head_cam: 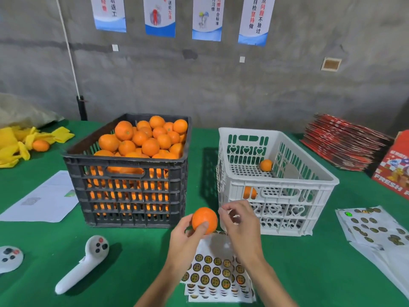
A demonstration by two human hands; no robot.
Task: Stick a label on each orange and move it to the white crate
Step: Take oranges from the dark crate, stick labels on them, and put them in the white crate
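Left hand (186,234) grips orange (204,220), fingers wrapped round its lower half, above label sheet (215,271) on desk. Right hand (238,222) just beside, fingers curled in pinch; label not discernible. Orange looks firm, round, light; likely rolls, so cup it. White crate (278,189) near.

A round orange (204,220) is held above a sheet of round gold labels (215,271). Two oranges are seen inside the white crate (287,193), which stands upright just behind.
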